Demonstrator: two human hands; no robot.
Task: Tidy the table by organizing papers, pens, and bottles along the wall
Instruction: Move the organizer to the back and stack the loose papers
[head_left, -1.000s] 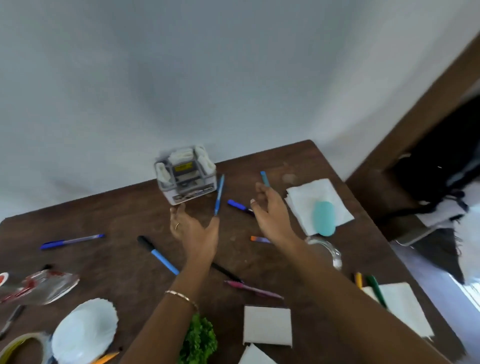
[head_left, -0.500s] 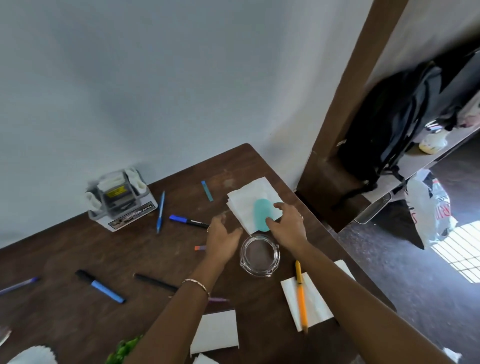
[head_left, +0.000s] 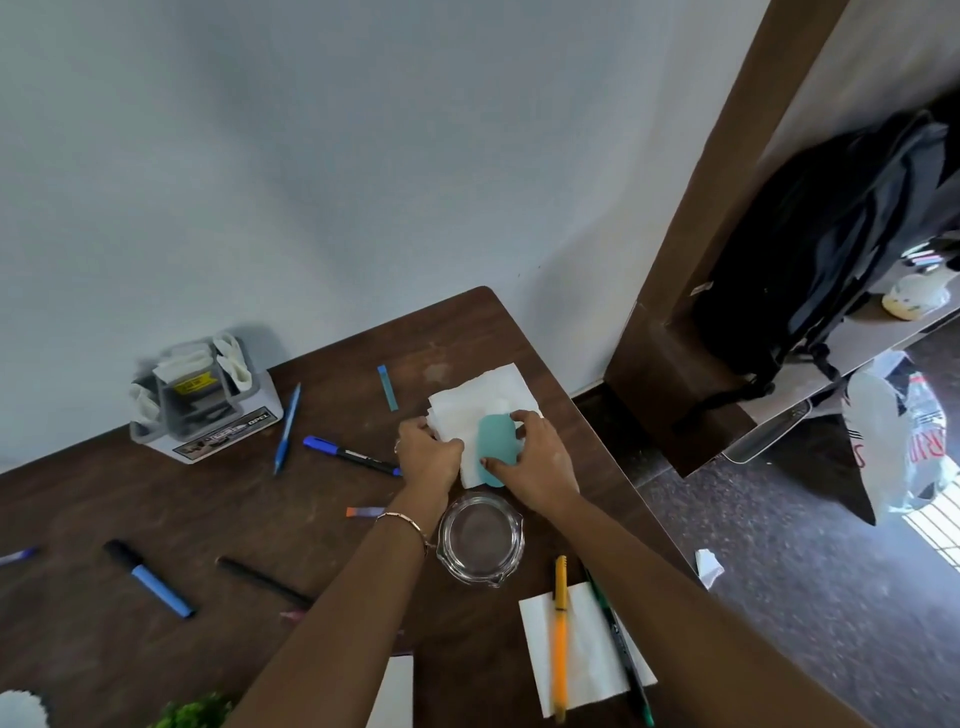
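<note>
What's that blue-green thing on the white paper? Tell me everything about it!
The blue-green thing is smooth and oval with rounded ends, one plain colour, maybe plastic. It lies on the white papers near the far right corner of the table. The right hand holds it, thumb at its near end, fingers curled over its far side. The left hand grips the papers beside it.

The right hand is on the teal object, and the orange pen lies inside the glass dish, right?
No. The head view shows the orange pen lying on a white paper sheet, outside the glass dish. The right hand is on the teal object.
</note>
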